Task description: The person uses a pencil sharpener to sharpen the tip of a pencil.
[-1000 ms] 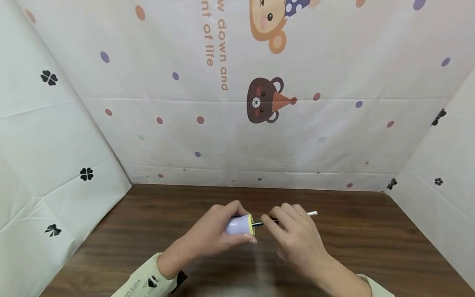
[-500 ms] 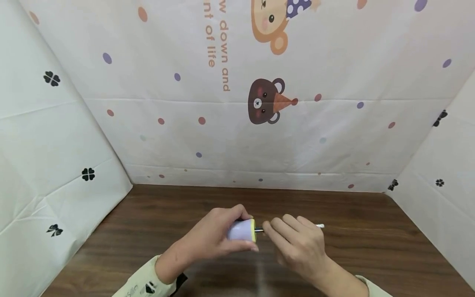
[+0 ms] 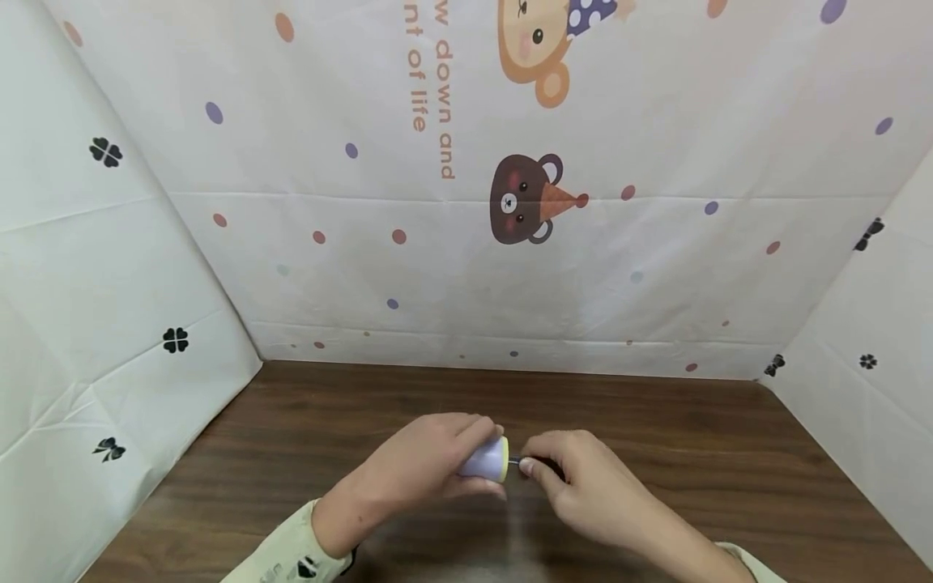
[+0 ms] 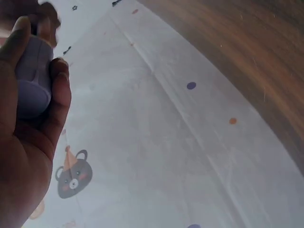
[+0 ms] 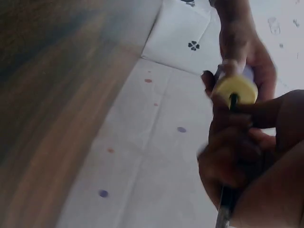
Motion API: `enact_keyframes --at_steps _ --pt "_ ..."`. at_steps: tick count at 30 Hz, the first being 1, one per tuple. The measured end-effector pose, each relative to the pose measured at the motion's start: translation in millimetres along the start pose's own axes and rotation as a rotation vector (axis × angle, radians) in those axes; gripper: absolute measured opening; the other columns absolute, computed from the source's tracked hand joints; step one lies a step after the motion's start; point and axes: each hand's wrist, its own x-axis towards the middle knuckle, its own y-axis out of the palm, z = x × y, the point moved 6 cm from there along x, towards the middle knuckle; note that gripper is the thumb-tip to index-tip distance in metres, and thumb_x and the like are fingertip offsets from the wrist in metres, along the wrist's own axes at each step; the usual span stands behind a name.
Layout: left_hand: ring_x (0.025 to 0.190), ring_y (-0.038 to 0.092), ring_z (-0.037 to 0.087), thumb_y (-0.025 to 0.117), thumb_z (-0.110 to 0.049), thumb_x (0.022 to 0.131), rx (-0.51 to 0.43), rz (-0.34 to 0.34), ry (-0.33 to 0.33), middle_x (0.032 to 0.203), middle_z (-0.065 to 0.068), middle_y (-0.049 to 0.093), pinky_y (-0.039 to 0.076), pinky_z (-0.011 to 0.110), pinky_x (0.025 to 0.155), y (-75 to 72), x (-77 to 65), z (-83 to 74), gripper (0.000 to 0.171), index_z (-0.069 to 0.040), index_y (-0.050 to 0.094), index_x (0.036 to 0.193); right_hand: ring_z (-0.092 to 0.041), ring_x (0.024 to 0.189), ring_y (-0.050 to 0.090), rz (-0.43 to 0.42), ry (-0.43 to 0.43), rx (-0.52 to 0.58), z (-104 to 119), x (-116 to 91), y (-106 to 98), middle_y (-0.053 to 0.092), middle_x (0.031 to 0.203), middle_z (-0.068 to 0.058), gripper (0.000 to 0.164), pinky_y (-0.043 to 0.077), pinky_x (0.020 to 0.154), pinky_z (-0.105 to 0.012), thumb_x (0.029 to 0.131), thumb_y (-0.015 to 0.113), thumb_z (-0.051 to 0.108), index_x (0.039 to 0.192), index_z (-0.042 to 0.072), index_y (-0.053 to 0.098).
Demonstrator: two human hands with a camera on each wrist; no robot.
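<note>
My left hand (image 3: 419, 457) holds a lilac pencil sharpener (image 3: 484, 461), its fingers and thumb wrapped round the body. The yellow end face (image 5: 242, 88) points right, and in the right wrist view a hole shows in it. A dark pencil (image 5: 227, 199) stands with its tip in that hole. Close to the sharpener, my right hand (image 3: 583, 478) pinches the pencil between thumb and curled fingers. The pencil's back end is hidden by the hand in the head view. The sharpener's rounded lilac base (image 4: 33, 97) shows in the left wrist view.
Both hands are just above a dark wooden table (image 3: 350, 389). A white printed cloth (image 3: 328, 275) hangs behind it, and white cloth sides (image 3: 182, 405) bound it left and right.
Both hands, with sharpener and pencil, have sunk slightly lower and to the right. My right hand has turned about the pencil, so its thumb now shows and the pencil's pale back end no longer does.
</note>
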Motion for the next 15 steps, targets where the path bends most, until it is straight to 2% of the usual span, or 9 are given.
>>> enact_keyframes --at_steps 2,5,7,9,10,12,13,15 --pt "0.079 0.062 0.001 0.084 -0.053 0.088 -0.135 -0.007 -0.103 0.100 -0.008 0.070 0.053 0.016 0.070 -0.6 -0.8 7.3 0.055 -0.014 0.060 0.117 -0.001 0.065 0.046 -0.187 -0.193 -0.226 15.1 0.5 -5.9 0.054 0.078 0.015 0.015 0.041 0.057 -0.021 0.098 0.070 0.009 0.091 0.021 0.073" --pt "0.073 0.063 0.001 0.085 -0.047 0.090 -0.451 -0.004 -0.241 0.096 -0.008 0.072 0.054 0.018 0.063 0.1 -1.9 16.3 0.044 -0.017 0.060 0.111 -0.011 0.069 0.051 -0.510 -0.561 -0.535 40.6 -4.1 -12.9 0.060 0.082 0.004 0.016 0.042 0.060 -0.026 0.098 0.062 0.000 0.094 0.008 0.076" --pt "0.069 0.065 0.003 0.085 -0.038 0.092 -0.709 0.014 -0.299 0.090 -0.006 0.072 0.058 0.025 0.059 1.5 -2.6 18.9 0.035 -0.017 0.061 0.107 -0.019 0.069 0.055 -0.697 -0.797 -0.661 53.9 -9.8 -15.7 0.065 0.082 -0.004 0.022 0.043 0.062 -0.030 0.101 0.056 -0.004 0.095 0.002 0.077" --pt "0.065 0.066 0.007 0.083 -0.025 0.096 -0.950 0.053 -0.318 0.085 -0.002 0.072 0.061 0.036 0.056 3.4 -2.9 18.2 0.026 -0.013 0.060 0.103 -0.020 0.067 0.056 -0.840 -0.983 -0.741 62.0 -16.4 -17.9 0.066 0.079 -0.007 0.025 0.043 0.061 -0.030 0.103 0.055 -0.008 0.096 -0.001 0.078" --pt "0.063 0.067 0.009 0.081 -0.020 0.097 -1.039 0.075 -0.318 0.083 0.000 0.071 0.061 0.040 0.055 3.9 -3.0 17.1 0.023 -0.011 0.060 0.102 -0.020 0.065 0.056 -0.893 -1.056 -0.765 64.5 -19.0 -19.0 0.066 0.076 -0.007 0.022 0.044 0.061 -0.030 0.103 0.059 -0.008 0.095 -0.002 0.079" --pt "0.060 0.067 0.011 0.079 -0.012 0.097 -1.146 0.107 -0.315 0.080 0.002 0.070 0.060 0.045 0.052 4.1 -3.0 15.0 0.020 -0.006 0.060 0.101 -0.019 0.063 0.053 -0.936 -1.141 -0.770 67.6 -21.2 -20.7 0.064 0.073 -0.006 0.020 0.040 0.058 -0.027 0.101 0.061 -0.010 0.094 -0.003 0.079" --pt "0.059 0.067 0.012 0.079 -0.011 0.097 -1.164 0.114 -0.310 0.080 0.002 0.070 0.060 0.046 0.052 3.7 -2.9 14.3 0.020 -0.006 0.059 0.102 -0.018 0.062 0.051 -0.934 -1.159 -0.767 68.4 -21.3 -21.3 0.062 0.072 -0.006 0.020 0.038 0.057 -0.025 0.100 0.061 -0.011 0.094 -0.003 0.078" --pt "0.062 0.067 0.009 0.080 -0.013 0.096 -1.099 0.097 -0.288 0.082 -0.001 0.071 0.060 0.040 0.052 1.2 -2.4 13.8 0.022 -0.008 0.060 0.103 -0.017 0.061 0.049 -0.908 -1.165 -0.759 69.2 -20.4 -21.1 0.061 0.072 -0.005 0.021 0.035 0.055 -0.023 0.100 0.060 -0.012 0.092 -0.004 0.078"
